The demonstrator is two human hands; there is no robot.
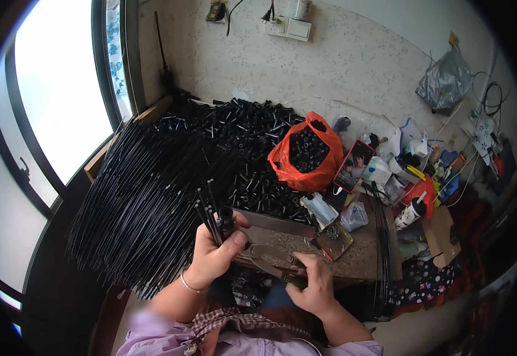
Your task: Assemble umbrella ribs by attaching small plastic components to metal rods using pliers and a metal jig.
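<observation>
My left hand [215,256] is closed around several thin black rods [206,215], which stick up past the fingers. Between its thumb and index finger is a short black tubular fitting [226,221], its round open end facing up. My right hand [314,286] is lower and to the right, its fingers curled around a dark, partly green thing [296,276]. Most of that thing is hidden by the hand, so its kind is unclear. A brownish curved strip [264,263] runs between the two hands, near the table's front edge.
Long black rods [145,199] cover the table's left side. Behind them lies a heap of short black fittings [234,121]. A red plastic bag [310,179] holds more. At right are a lit phone [354,166], a tumbler with a straw [411,214] and a cardboard box [442,234].
</observation>
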